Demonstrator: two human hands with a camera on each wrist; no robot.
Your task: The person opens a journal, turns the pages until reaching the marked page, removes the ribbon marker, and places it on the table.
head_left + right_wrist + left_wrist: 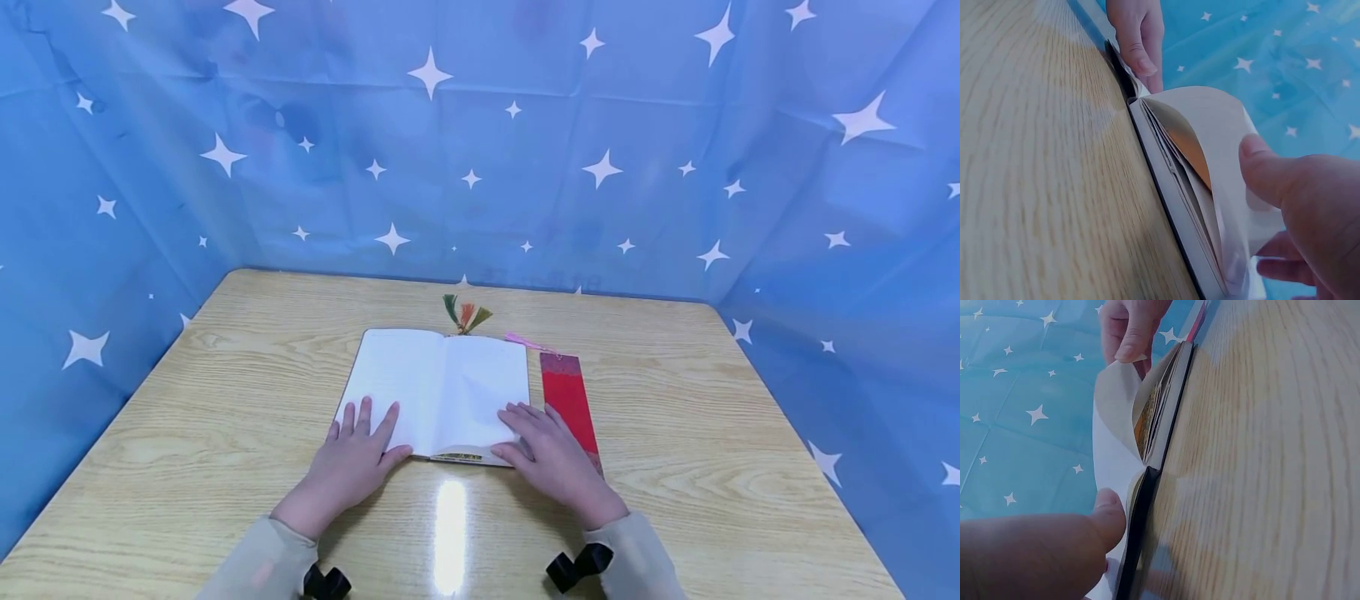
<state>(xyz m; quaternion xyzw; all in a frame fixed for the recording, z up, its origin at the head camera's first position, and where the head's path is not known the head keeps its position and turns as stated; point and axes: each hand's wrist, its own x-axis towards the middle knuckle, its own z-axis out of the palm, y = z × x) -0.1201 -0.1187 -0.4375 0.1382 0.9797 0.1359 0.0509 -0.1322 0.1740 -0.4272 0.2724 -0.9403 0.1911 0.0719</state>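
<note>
An open notebook (408,367) with white pages and a dark cover lies on the table. My left hand (348,462) rests spread on the lower part of the left page. Across the lower right page and its outer edge lies my right hand (551,454), thumb apart from the fingers. Near the lower edge the right page (1113,419) arches up, showing a gold patterned piece (457,457) and several layers beneath. Green, orange and olive tassels (467,315) stick out at the top. A red bookmark (566,392) lies beside the notebook, partly behind my right hand.
The light wooden table (225,400) carries the notebook near its middle. Blue cloth (480,133) with white stars hangs behind and along both sides. A pink tassel (528,342) runs from the red bookmark to the notebook. Black camera mounts (577,568) sit at the wrists.
</note>
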